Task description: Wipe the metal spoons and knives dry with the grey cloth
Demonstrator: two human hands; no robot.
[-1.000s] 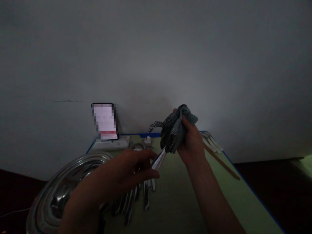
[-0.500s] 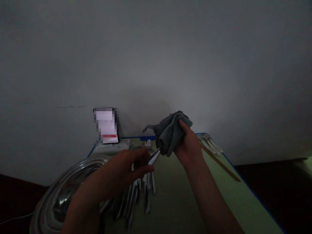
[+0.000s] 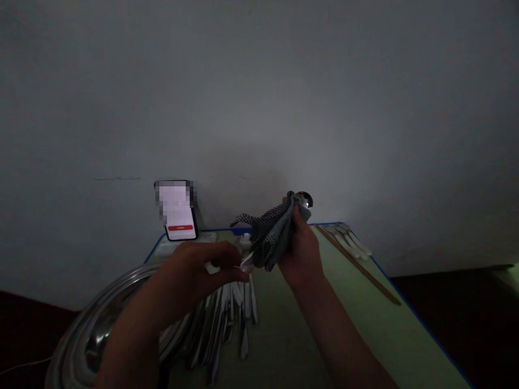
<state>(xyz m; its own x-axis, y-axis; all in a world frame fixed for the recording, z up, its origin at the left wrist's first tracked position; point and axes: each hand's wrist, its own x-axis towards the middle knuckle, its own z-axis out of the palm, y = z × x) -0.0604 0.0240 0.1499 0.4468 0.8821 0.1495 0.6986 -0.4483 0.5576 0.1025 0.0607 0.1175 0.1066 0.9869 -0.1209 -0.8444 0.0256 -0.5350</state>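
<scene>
My left hand (image 3: 214, 267) pinches the handle end of a metal spoon (image 3: 307, 199). The spoon's shiny bowl sticks out past the far side of a grey cloth (image 3: 278, 237) with a checked face, and its middle is hidden in the folds. Wrapped round cloth and spoon is my right hand (image 3: 302, 248), thumb on top. Below my left hand, several pieces of metal cutlery (image 3: 243, 337) lie with their handles toward me. Part of that pile is covered by my left hand and forearm.
A large shiny metal basin (image 3: 95, 329) stands at the left. Behind it a phone (image 3: 178, 210) leans upright against the wall. At the right lie wooden chopsticks (image 3: 357, 265) and several white-handled utensils (image 3: 352, 243). The green tabletop (image 3: 284, 346) has a blue edge.
The spoon's bowl now shows beyond the cloth, where it was covered before. Both hands and the cloth have shifted slightly left, and less of the handle shows between them.
</scene>
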